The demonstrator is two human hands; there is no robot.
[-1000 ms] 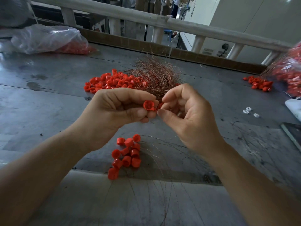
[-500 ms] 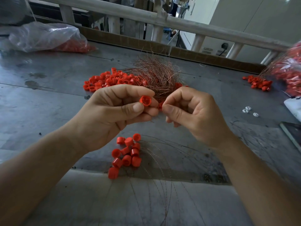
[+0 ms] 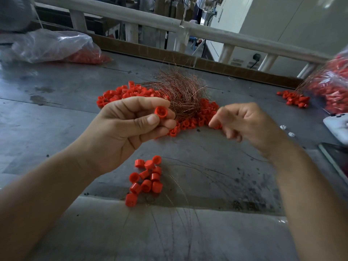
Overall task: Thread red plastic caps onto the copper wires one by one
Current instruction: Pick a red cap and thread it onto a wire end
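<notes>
a: left hand [image 3: 128, 132] status?
b: grip closed on one red cap [image 3: 161, 112], pinched between thumb and fingers, open end toward the camera. centre of frame, held above the tabletop [image 3: 56, 113].
a: right hand [image 3: 250, 127]?
b: right of centre, motion-blurred, fingers loosely curled. can't tell if its grip has a wire or nothing.
a: wires?
b: copper wire bundle [image 3: 180, 93] just behind the hands, lying on the cap pile [image 3: 122, 93]. thin loose wires [image 3: 179, 191] fan out lower centre, beside a small cap cluster [image 3: 146, 178].
a: other stock?
b: clear bag [image 3: 50, 46] upper left, another bag of caps [image 3: 333, 81] at right edge.
</notes>
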